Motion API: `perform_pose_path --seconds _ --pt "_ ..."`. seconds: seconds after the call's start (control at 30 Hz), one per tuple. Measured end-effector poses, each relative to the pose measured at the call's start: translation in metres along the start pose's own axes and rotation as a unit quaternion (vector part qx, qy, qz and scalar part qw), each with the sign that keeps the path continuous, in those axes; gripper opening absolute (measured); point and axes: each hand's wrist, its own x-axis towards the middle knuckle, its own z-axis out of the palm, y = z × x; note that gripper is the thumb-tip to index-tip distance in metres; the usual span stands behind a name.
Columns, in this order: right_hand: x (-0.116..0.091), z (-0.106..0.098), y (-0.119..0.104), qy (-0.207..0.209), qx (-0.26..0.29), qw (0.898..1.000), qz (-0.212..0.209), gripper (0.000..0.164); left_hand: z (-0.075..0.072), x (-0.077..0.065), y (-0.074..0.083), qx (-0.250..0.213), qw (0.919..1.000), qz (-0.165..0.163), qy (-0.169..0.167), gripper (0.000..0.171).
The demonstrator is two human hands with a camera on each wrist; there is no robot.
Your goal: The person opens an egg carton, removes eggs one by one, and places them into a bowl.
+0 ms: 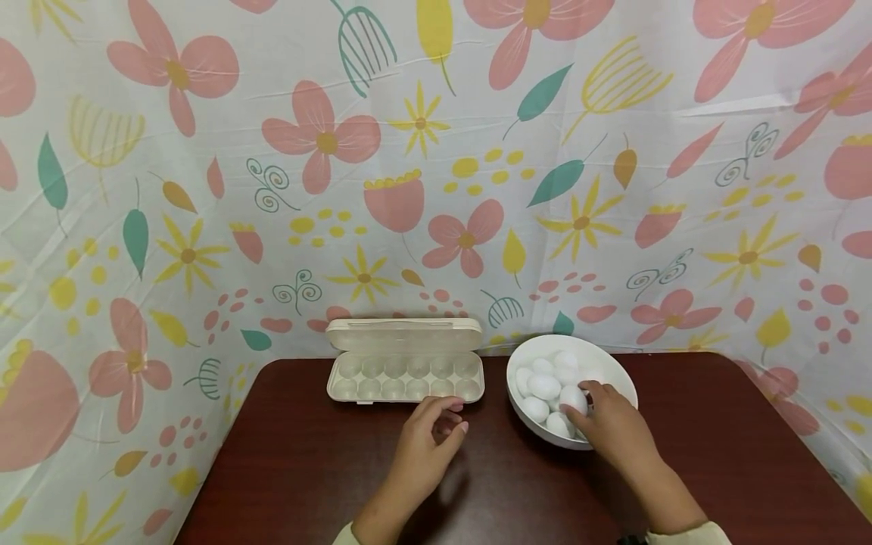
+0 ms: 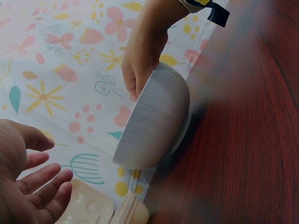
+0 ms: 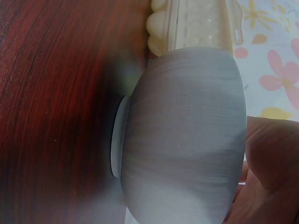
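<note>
A white bowl (image 1: 616, 371) on the table holds several white eggs (image 1: 543, 387). My right hand (image 1: 616, 428) reaches over the bowl's right rim, thumb and fingers around one egg (image 1: 573, 399) on top of the pile. In the right wrist view the bowl's outer wall (image 3: 182, 140) hides the fingertips and the egg. Left of the bowl stands an open cream egg carton (image 1: 405, 337), its lid raised at the back and its visible cups without eggs. My left hand (image 1: 424, 446) hovers just in front of the carton's right end, fingers loosely bent with nothing between them.
The dark red wooden table (image 1: 306, 484) carries the carton and bowl near its back edge. Behind and beside it hangs a flower-printed cloth (image 1: 409, 174). A black band (image 1: 632, 540) shows at the right wrist, by the pale sleeve (image 1: 691, 534).
</note>
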Motion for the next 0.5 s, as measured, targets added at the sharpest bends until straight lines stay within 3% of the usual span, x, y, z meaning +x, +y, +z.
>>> perform_pose_path --seconds 0.27,0.5 --pt "-0.001 0.0 0.0 0.005 -0.015 1.0 -0.006 0.058 -0.003 0.001 -0.004 0.01 0.9999 0.005 0.004 0.027" --pt "-0.003 -0.011 -0.012 0.065 -0.004 0.998 -0.024 0.047 -0.017 0.006 0.001 0.069 0.9972 0.025 0.017 0.022"
